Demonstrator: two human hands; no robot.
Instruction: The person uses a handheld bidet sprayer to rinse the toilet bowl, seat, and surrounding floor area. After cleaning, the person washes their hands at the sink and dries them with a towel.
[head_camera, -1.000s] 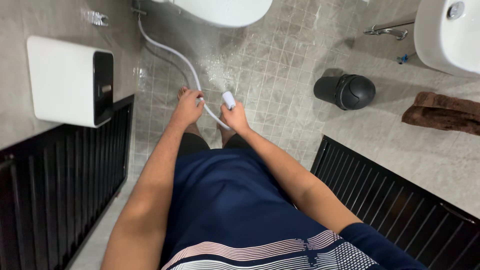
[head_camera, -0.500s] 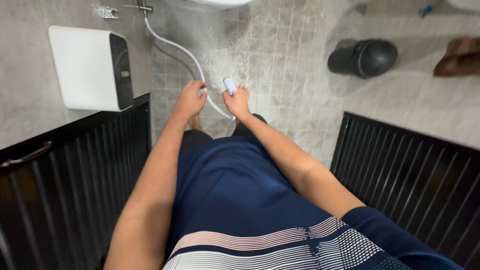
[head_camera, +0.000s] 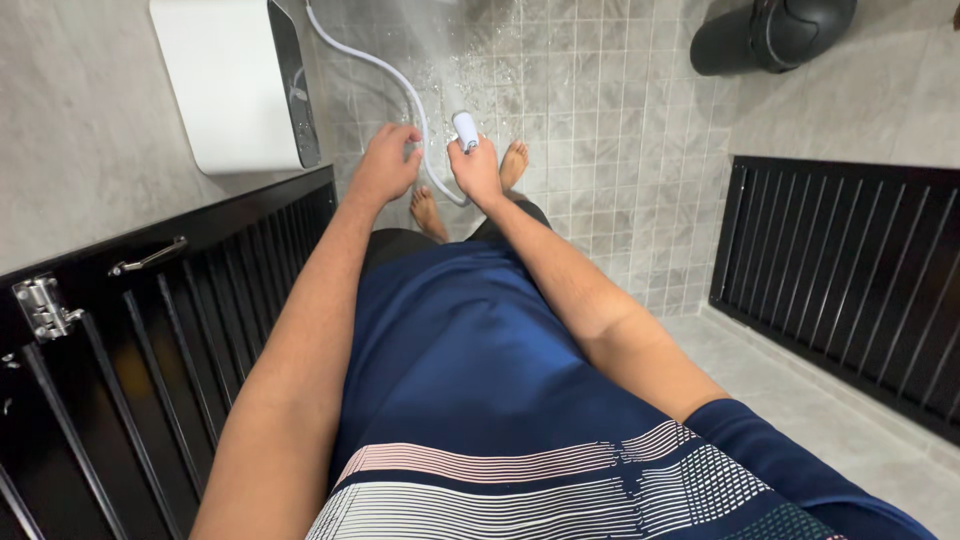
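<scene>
White spray head (head_camera: 465, 130) is gripped in the right hand (head_camera: 477, 172), its hose (head_camera: 405, 90) pinched by the left hand (head_camera: 383, 168); the black bin (head_camera: 770, 35) is now seen shifted to the top edge.

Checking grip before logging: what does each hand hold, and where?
Right hand grips the sprayer by its handle; left hand holds the hose just behind it.

Two hands (head_camera: 385, 165), one sprayer (head_camera: 465, 130), one bin (head_camera: 775, 35)
</scene>
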